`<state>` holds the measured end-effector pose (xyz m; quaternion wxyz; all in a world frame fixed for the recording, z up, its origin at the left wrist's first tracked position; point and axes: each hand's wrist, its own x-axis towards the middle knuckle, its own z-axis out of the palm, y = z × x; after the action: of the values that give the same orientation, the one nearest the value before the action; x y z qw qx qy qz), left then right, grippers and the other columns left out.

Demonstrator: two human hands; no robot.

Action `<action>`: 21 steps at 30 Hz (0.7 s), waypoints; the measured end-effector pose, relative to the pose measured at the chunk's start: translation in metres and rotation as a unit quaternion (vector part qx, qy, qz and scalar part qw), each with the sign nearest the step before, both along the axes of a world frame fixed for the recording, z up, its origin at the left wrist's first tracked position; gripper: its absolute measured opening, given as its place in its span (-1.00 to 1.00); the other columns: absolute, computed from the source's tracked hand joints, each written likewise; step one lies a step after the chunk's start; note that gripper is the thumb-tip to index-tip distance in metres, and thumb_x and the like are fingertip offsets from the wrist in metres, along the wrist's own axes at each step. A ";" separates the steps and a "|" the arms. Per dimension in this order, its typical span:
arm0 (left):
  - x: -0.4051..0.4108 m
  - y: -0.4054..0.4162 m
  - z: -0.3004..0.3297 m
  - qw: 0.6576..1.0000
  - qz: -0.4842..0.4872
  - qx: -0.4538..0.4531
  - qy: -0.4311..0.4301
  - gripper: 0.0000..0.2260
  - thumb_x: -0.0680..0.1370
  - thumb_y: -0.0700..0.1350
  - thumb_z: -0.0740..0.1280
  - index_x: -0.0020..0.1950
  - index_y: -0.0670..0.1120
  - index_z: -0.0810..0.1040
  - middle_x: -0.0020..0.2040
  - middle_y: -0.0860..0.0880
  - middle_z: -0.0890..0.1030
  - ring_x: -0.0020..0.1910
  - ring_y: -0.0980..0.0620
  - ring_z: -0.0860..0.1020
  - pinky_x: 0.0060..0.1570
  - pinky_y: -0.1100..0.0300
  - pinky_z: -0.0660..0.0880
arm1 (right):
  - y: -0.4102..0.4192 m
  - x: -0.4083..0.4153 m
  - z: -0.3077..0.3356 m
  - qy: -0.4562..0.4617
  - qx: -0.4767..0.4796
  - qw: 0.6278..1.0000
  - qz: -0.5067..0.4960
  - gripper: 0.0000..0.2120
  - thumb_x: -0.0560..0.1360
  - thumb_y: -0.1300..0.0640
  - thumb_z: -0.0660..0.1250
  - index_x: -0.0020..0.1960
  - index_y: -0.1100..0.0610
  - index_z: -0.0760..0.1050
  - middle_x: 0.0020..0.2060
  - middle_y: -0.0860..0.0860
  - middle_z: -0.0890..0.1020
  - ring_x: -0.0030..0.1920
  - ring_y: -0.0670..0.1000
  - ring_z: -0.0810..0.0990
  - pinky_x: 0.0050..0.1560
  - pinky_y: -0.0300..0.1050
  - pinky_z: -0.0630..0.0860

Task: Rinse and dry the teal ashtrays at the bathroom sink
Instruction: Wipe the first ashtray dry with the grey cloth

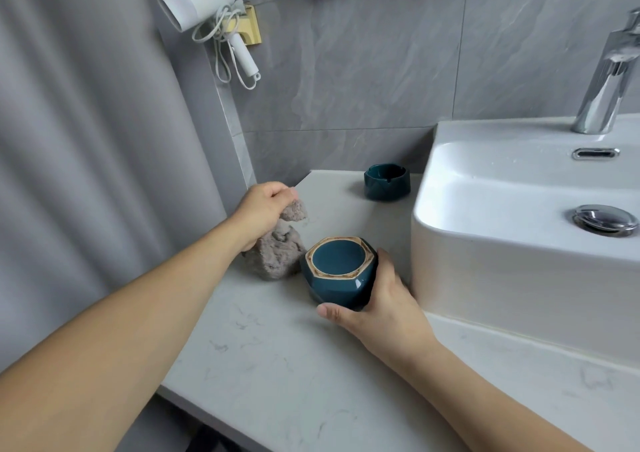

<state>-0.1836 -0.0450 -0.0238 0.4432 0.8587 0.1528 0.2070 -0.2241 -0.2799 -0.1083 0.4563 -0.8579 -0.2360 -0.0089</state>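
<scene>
Marble counter [277, 365] carries two teal ashtrays. We grip one ashtray [339, 271] upside down with our right hand [377, 302], beside the sink [485, 261]. Our left hand [263, 212] pinches one grey cloth [277, 254], touching it. The far ashtray [387, 182] stands upright by the wall. One hairdryer [204, 11] hangs above; one faucet [609, 77] stands right.

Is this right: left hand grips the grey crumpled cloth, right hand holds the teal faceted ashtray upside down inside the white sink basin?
Not quite. The right hand holds the teal faceted ashtray upside down on the white marble counter, beside the white sink basin, not inside it. The rest holds: the left hand grips the grey crumpled cloth. The head view shows it.
</scene>
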 end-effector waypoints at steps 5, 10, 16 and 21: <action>0.006 -0.040 -0.023 0.991 -0.130 0.039 0.023 -0.79 0.67 -0.17 0.16 0.00 -0.17 0.57 -0.09 0.00 0.56 -0.07 0.10 0.49 0.05 0.21 0.42 | 0.003 0.004 -0.003 -0.002 0.002 1.000 -0.022 -0.05 0.15 -0.38 0.52 0.36 -0.07 0.19 0.26 -0.14 0.51 0.31 0.01 0.46 0.23 -0.04 0.45; 0.005 -0.031 -0.035 0.987 -0.145 0.021 0.069 -0.85 0.63 -0.23 0.24 -0.05 -0.06 0.56 -0.09 0.00 0.58 -0.06 0.09 0.48 0.04 0.19 0.39 | 0.004 0.003 -0.004 -0.005 0.008 0.999 -0.031 -0.19 0.21 -0.34 0.51 0.29 -0.12 0.21 0.21 -0.19 0.52 0.26 -0.03 0.49 0.15 -0.11 0.47; -0.007 -0.026 -0.037 0.988 -0.142 -0.036 0.044 -0.90 0.58 -0.26 0.32 -0.01 -0.20 0.63 0.03 -0.13 0.67 0.01 0.07 0.57 0.17 0.21 0.45 | 0.003 0.004 -0.004 -0.009 -0.005 1.000 -0.019 -0.20 0.25 -0.34 0.48 0.32 -0.10 0.18 0.25 -0.18 0.50 0.29 0.00 0.46 0.20 -0.07 0.46; -0.023 -0.016 -0.050 0.988 -0.148 -0.006 0.044 -0.76 0.61 -0.33 0.21 -0.17 -0.14 0.59 -0.16 -0.01 0.59 -0.12 0.08 0.51 0.05 0.16 0.42 | 0.004 0.004 -0.004 -0.012 0.002 1.000 -0.025 -0.21 0.25 -0.33 0.49 0.30 -0.08 0.21 0.24 -0.18 0.51 0.28 -0.02 0.48 0.16 -0.10 0.46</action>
<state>-0.2061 -0.0610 -0.0736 0.4668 0.8775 0.0444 0.1002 -0.2196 -0.2761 -0.1128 0.4551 -0.8623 -0.2201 -0.0306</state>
